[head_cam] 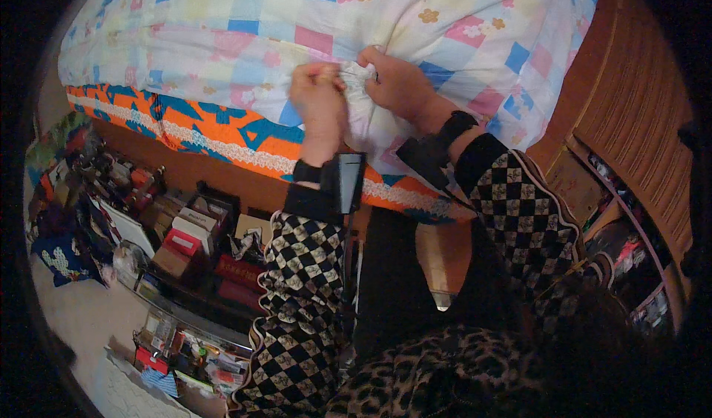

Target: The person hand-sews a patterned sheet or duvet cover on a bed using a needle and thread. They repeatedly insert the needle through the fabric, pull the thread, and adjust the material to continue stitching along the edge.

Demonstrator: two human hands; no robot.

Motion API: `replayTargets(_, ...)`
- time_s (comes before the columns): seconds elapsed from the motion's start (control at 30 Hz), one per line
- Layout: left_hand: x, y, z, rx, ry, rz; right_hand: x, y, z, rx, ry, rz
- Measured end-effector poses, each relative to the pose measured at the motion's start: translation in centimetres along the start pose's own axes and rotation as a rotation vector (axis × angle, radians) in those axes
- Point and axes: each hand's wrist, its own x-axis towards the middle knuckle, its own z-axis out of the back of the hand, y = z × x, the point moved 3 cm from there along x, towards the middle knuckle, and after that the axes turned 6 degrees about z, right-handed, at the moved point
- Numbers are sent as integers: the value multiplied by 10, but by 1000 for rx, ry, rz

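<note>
A white bed cover (194, 56) with pastel squares and small flowers lies over the bed before me, wrinkled around my hands. My left hand (320, 92) is closed on a bunched piece of white fabric (357, 76) near the cover's front part. Close by on the right, my right hand (389, 81) pinches the same bunch, thumb uppermost. The left hand is somewhat blurred. Black bands circle both wrists, with a dark device at each. Below the cover hangs an orange and teal cloth (233, 140) with a white lace strip.
At left stand boxes (186, 240) and a crowded shelf of small items (194, 351). A dark blue cloth (67, 259) lies near the floor (78, 312). A brown ribbed wooden panel (634, 101) rises at right, above a cluttered shelf (628, 251). My legs are against the bed's near side.
</note>
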Motion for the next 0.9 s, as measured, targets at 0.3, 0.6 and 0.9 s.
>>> replayTargets(0.3, 12, -39, 77, -483, 149, 138, -9, 15, 17, -16, -11, 47)
replayTargets(0.6, 60, -178, 265, -308, -96, -45, -225, -46, 153, -301, -281, -451)
replayTargets(0.9, -38, -193, 175, -118, 120, -107, -273, -187, 83, 460, -141, -888)
